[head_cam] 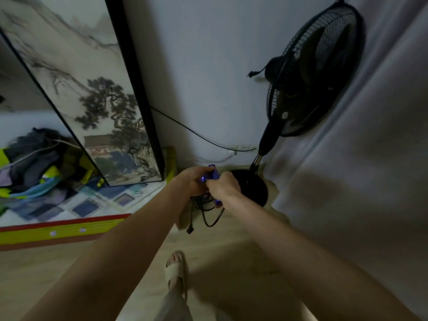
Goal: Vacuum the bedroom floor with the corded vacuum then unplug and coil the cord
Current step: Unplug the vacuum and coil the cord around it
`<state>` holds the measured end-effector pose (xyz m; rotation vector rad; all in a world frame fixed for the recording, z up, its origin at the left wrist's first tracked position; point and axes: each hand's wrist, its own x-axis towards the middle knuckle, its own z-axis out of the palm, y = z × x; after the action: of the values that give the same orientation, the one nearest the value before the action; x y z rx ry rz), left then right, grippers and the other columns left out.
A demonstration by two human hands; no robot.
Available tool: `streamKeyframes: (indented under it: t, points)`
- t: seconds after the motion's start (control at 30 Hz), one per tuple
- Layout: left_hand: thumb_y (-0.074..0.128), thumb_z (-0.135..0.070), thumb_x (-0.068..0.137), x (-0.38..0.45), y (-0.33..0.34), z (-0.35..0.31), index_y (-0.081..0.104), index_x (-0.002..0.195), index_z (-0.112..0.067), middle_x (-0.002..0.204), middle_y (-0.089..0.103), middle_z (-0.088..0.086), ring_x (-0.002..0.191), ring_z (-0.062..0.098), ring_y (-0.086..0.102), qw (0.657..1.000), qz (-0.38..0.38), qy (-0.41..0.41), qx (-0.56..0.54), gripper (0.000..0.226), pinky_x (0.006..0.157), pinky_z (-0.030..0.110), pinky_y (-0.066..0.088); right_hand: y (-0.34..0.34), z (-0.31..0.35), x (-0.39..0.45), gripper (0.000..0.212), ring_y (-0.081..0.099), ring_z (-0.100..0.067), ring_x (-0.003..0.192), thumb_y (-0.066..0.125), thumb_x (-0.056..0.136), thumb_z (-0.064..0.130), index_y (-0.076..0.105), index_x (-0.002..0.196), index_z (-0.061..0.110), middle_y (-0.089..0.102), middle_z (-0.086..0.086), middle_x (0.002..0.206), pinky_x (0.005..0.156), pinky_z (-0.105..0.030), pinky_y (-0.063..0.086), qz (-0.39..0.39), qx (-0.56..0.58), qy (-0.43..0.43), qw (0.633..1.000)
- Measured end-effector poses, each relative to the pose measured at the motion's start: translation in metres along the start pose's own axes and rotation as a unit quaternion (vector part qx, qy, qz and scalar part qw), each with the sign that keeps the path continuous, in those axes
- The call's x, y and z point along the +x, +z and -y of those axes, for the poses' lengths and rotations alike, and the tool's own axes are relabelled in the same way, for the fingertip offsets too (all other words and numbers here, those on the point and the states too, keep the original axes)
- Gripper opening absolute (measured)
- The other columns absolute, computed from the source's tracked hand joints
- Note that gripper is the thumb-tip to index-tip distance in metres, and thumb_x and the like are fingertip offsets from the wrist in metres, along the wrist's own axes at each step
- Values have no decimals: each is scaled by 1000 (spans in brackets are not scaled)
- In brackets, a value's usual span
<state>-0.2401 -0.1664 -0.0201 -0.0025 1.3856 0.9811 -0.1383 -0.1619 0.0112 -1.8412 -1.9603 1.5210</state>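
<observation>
Nearest the camera: two bare forearms reaching forward and down, a foot in a pale slide sandal (175,267) below them on light wood-look flooring (220,246).

Left hand (188,181) and right hand (223,185) close together, both curled round a small blue vacuum body or handle (212,174), mostly hidden by the fingers; exact shape hard to tell. Right hand's fingers also seem to gather the black cord (209,213), though that grip is partly hidden. Cord hanging in slack loops beneath the hands, its plug (189,230) dangling free near the floor, so likely already unplugged and partway through coiling.

Handling, as a judgement: cord soft, limp, light, prone to tangling and slipping out of a loose bundle; best taken loop by loop near the hands, with the plug end controlled last. Blue piece probably rigid plastic and light enough for one hand.

Around, largest first: grey curtain (347,158) filling the right side. Tall black-framed ink landscape painting (97,100) leaning against the wall on the left. Black pedestal fan (312,72), its round base (253,187) just behind the right hand. Low bed with patterned cover (76,202) and a heap of clothes (34,158). Wall socket strip (242,147) with a white plug (231,153) and another black wire (185,127) running to it.

Possible snags: fan base and fan pole close to the dangling loops; the other wall wires easy to confuse with the vacuum's cord.
</observation>
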Motion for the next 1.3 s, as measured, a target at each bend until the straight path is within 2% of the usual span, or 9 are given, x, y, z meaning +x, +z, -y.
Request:
streamKeyframes:
  t: [0.13,0.33,0.47,0.57,0.67,0.77,0.97,1.13,1.3]
  points:
    - [48,-20,99,32,-14,-43,44,130,0,108,58,15,85,25,58,1000,2,8,5,37,60,36,50,5,39,44,35,63,-29,93,54,97,25,50,127,6,59,-13,113,70,-35,55,1,39,11,999]
    - [61,-22,92,71,-41,-135,51,129,-4,118,54,15,75,25,60,1000,-19,23,1,43,43,29,52,6,118,114,40,58,-20,60,57,95,27,48,127,5,60,-14,110,55,-32,54,-15,88,40,995]
    - [67,-24,89,83,-52,-172,62,112,-9,134,51,14,102,28,60,1000,4,5,5,28,62,35,58,3,154,145,26,60,-26,67,55,96,25,51,113,5,57,-13,92,57,-34,57,1,95,77,993]
    - [48,-25,100,84,-51,-195,56,99,-5,111,57,16,102,26,58,998,52,23,-13,21,94,34,47,-14,182,171,17,55,-27,58,54,95,15,52,106,2,56,-20,95,37,-23,46,48,136,81,986]
    - [33,-44,102,99,-49,-225,50,122,-3,93,60,18,79,26,59,996,2,86,25,49,80,35,50,-35,219,204,3,53,-25,67,52,94,7,53,92,5,54,-17,97,40,-23,49,98,198,80,972]
    - [28,-46,102,111,-41,-259,48,129,-5,108,62,20,80,24,62,991,-38,125,16,53,64,30,50,-51,247,238,4,55,-26,78,52,91,7,53,95,6,51,-17,104,49,-28,53,131,213,90,964]
    - [38,-38,102,125,-23,-335,53,127,-3,122,61,16,97,27,63,979,-75,189,24,46,66,29,53,-76,286,293,11,62,-26,86,56,92,21,56,88,11,61,-14,93,63,-32,54,108,198,61,972]
    - [45,-18,100,133,-15,-360,58,118,2,109,63,17,73,18,62,974,-109,180,84,30,52,22,52,-88,299,322,16,62,-24,76,63,88,19,57,89,4,62,-17,88,68,-29,56,124,168,89,974]
    - [47,-10,96,135,-16,-377,61,109,2,107,65,19,76,21,65,969,-116,180,122,22,68,27,56,-91,302,336,19,64,-24,79,64,88,22,57,90,4,63,-17,89,75,-31,57,123,165,73,976]
